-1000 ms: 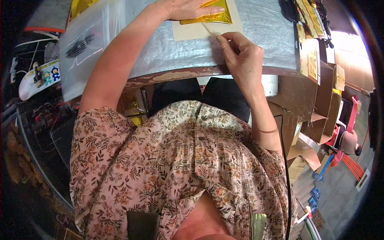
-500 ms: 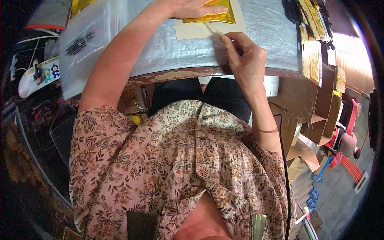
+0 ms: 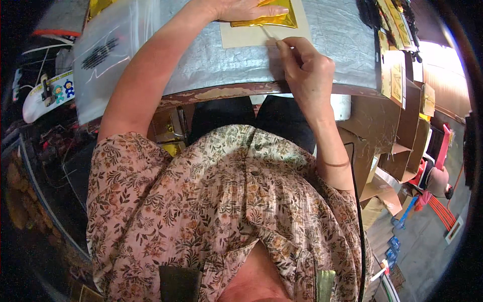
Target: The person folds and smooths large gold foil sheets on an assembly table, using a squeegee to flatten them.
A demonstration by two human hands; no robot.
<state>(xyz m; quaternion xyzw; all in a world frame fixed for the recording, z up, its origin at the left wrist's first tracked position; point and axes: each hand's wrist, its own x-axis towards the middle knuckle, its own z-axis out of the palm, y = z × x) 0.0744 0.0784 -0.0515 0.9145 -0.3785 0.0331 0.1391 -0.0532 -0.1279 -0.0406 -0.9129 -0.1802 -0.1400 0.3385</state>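
My left hand (image 3: 244,8) lies flat at the top edge of the view, fingers pressing down a shiny gold foil sheet (image 3: 274,17). The foil rests on a beige card (image 3: 251,36) on the silver-covered table (image 3: 211,65). My right hand (image 3: 304,68) is closed around a thin pale stick (image 3: 266,33), whose tip touches the foil's lower edge. Most of the foil runs out of the picture at the top.
A clear plastic bag (image 3: 108,55) with dark contents lies at the table's left. Gold-printed cards (image 3: 395,65) sit along the right edge above several cardboard boxes (image 3: 397,146). A white toy-like object (image 3: 48,95) lies far left. My floral dress fills the lower view.
The table, foil and both hands have slid toward the top of the picture. My right hand keeps the stick on the foil's edge; my left hand stays pressed on the foil.
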